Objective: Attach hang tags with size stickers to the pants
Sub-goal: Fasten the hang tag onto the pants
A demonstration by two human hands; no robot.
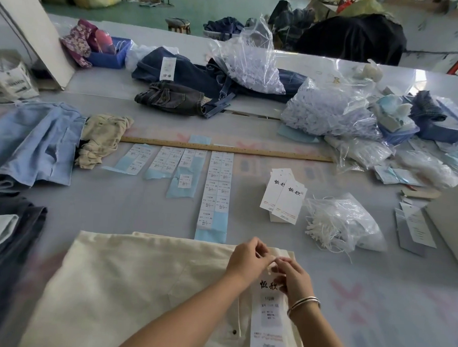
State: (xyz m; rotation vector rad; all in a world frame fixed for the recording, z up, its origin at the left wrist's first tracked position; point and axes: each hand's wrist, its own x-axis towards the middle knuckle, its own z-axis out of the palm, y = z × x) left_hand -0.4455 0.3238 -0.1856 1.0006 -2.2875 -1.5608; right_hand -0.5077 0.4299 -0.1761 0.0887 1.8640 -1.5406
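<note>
Currently mid-attach: hang tag (268, 314) lies flat on the cream pants (139, 287) near the waistband edge, size sticker already on its face. Both hands meet at the tag's top end.

Left hand (246, 260): fingers curled, pinching something small and white at the tag top; looks like the plastic loop fastener, but too small and blurred to confirm. Right hand (295, 278): fingers curled too, thumb and fingertips gripping the tag's upper edge, right against the left fingertips.

My read: step in hand is threading or closing the fastener through the tag hole and the pants. Can't tell whether it's locked yet.

Next move likely needs: confirm the loop is snapped shut, release the tag so it lies flat, then shift the pants off the work spot.

Supplies for the next pair are near: blank tag stack (283, 199) ahead and to the right, bag of fasteners (343, 225) just beside it, sticker sheets (215, 193) straight ahead below the ruler (223, 148). Short reaches, no obstruction between.
</note>
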